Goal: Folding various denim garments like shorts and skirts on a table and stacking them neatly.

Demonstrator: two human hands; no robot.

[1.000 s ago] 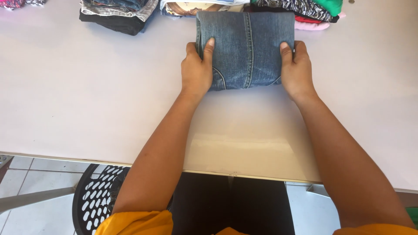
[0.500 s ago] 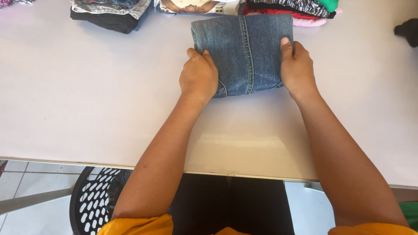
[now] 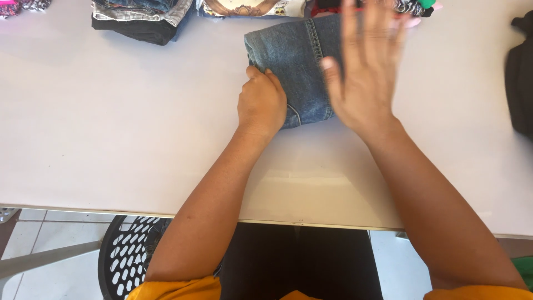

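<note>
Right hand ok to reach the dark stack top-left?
Probably not easily: the right hand hovers open above the jeans, and the left hand lies between it and the dark stack.

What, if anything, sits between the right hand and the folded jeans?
Nothing visible. The right hand is spread open and blurred directly over the folded jeans, with no object between them. The left hand rests on the jeans' near left corner.

My left hand (image 3: 262, 103) is curled into a loose fist, knuckles up, forearm stretched straight ahead of me. My right hand (image 3: 363, 78) is flat and open — fingers (image 3: 355, 28) spread, palm down, blurred — with the wrist slightly bent and both arms bare.
</note>
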